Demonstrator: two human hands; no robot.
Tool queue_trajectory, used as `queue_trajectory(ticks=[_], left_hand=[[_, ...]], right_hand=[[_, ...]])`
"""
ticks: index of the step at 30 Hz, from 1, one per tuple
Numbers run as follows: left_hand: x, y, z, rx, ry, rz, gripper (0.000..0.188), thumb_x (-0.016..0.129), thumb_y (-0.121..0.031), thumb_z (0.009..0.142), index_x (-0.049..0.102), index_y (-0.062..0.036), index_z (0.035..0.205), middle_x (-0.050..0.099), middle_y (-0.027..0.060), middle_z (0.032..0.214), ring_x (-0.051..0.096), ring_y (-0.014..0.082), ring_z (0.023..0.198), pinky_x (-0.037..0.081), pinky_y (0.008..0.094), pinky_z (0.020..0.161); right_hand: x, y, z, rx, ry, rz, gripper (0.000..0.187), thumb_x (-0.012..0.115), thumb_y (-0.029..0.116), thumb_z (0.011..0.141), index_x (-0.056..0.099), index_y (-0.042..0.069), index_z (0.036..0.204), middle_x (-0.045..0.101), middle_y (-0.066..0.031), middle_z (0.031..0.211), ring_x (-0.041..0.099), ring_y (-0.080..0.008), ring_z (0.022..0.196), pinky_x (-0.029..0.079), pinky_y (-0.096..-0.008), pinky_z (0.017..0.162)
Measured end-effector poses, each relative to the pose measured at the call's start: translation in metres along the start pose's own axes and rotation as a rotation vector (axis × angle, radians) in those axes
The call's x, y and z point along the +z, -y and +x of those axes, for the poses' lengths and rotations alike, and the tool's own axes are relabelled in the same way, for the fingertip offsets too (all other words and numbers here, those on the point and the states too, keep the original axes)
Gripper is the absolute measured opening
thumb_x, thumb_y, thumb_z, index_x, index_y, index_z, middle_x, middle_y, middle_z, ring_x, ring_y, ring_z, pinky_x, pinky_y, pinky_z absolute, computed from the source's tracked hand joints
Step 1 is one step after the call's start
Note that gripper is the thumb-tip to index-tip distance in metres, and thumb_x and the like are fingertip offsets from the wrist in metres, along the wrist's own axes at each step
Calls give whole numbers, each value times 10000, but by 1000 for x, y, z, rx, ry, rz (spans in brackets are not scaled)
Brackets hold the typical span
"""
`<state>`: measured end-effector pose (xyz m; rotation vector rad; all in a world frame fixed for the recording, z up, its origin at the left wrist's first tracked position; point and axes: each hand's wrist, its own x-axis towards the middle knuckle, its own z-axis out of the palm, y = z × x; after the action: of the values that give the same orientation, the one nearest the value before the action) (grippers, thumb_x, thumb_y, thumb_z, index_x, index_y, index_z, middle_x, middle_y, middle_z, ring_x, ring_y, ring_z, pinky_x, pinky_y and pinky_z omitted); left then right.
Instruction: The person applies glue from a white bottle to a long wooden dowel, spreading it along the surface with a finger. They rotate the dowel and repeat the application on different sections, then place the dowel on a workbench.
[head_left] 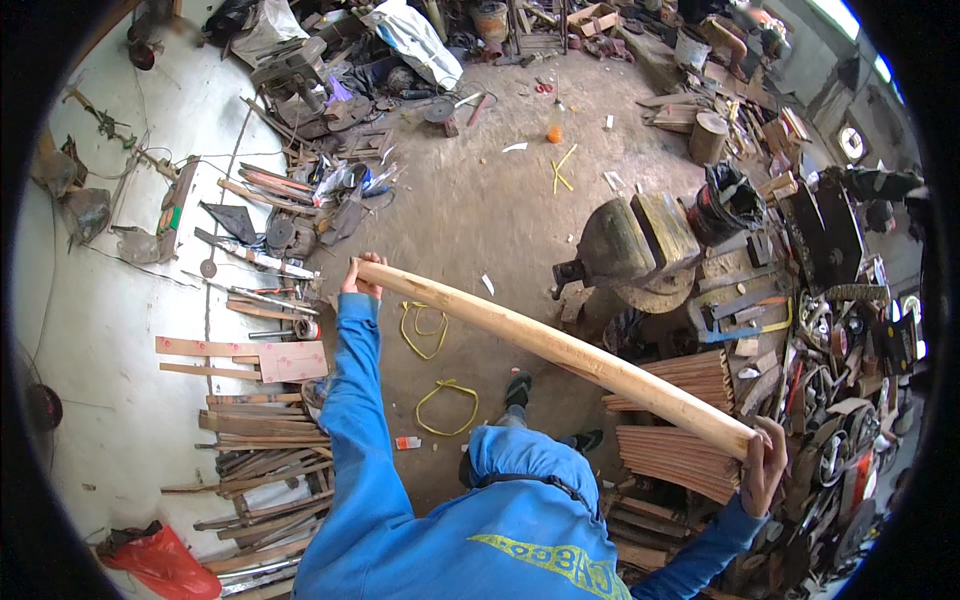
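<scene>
A long, pale, smoothed wooden pole (560,350) is held slantwise in front of me, its left end farther off and its right end nearer. It looks bowed, though the lens bends edges. My left hand (363,278) is closed round the far left end. At the near right end my right hand (765,465) grips the wood, with the cut end face beside the fingers. Beneath the pole lie yellow strap loops (447,405) on the dirt floor, touching neither hand. Blue sleeves cover both my arms.
A wooden block on a rounded stump (625,240) stands right of centre. Stacks of thin wooden strips (680,462) lie below the pole's right half. Along the left wall lean wood pieces (265,430). A blue-framed hacksaw (740,328) rests among tools at right. Clutter lines the back.
</scene>
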<state>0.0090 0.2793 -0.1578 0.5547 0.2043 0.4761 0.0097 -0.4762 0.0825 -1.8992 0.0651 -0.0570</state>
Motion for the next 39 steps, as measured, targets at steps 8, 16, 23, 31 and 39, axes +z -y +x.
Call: queue_trajectory(ticks=[8,16,23,31,39], left_hand=[[59,-20,12,-70,66,-114,371,500,-246,1001,489,20,1259,558,128,1290,488,281,1283,307,550,1151],[110,-6,3,76,138,-196,541,459,-164,1005,253,-31,1487,257,132,1567,197,300,1463,302,537,1150],[148,-14,-7,14,341,6,615,525,-155,982,218,-67,1508,231,167,1564,282,361,1417,565,457,925],[184,-13,-7,-2,454,-23,652,564,-105,955,216,-58,1505,262,167,1549,339,402,1375,537,478,975],[179,-6,2,27,223,47,563,547,-60,951,319,-50,1465,371,172,1494,378,376,1365,603,361,848]], right_hand=[[10,12,28,70,137,32,271,663,209,919,591,8,1087,564,-7,880,448,-35,624,340,-196,528],[2,19,29,102,181,79,417,645,-20,797,498,53,1180,544,-18,935,497,-48,732,391,-186,598],[-24,-21,34,178,179,4,523,747,148,781,494,24,1222,566,-30,978,518,-79,815,415,-208,710],[-46,-35,23,349,199,17,562,813,233,752,512,27,1179,558,-20,957,509,-82,799,406,-207,695],[-42,-27,14,69,120,-132,539,804,276,719,523,32,1109,537,-27,993,510,-124,930,414,-253,827]])
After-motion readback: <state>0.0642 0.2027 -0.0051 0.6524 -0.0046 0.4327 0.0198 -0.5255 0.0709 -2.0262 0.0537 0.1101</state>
